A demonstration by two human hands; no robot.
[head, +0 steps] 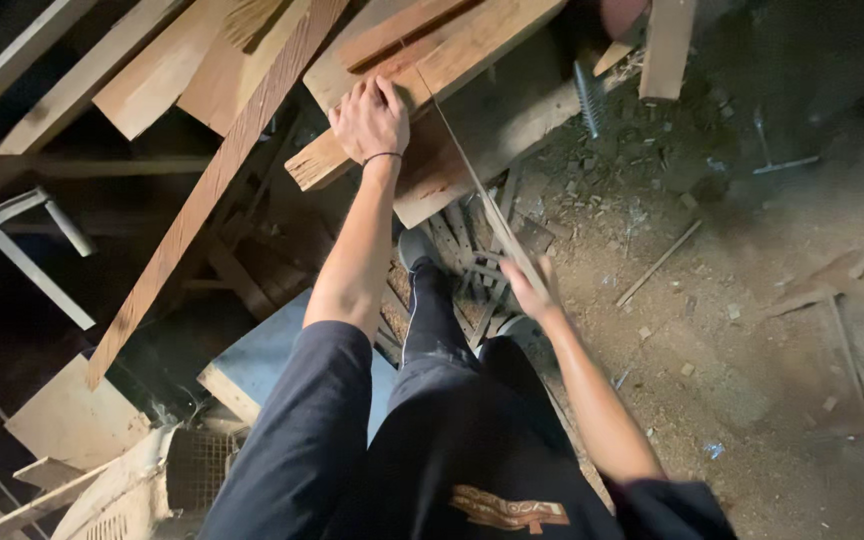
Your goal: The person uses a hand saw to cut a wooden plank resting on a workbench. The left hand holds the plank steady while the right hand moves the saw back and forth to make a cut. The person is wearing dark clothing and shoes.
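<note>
My left hand [370, 118] presses flat on a thick wooden plank [452, 50] that lies across other boards. A thin band circles that wrist. My right hand [530, 290] grips the handle end of a long hand saw [472, 185], whose narrow blade runs up and left to the plank, right beside my left thumb. One leg is raised, with its grey shoe [414, 245] set under the plank on a pile of thin slats [472, 250].
A long narrow board [212, 180] leans diagonally at left among stacked lumber. A blue-topped block [262, 360] stands near my knee. Sawdust, chips and a thin stick [657, 263] litter the dirt floor at right. A metal coil [588, 98] lies by the plank.
</note>
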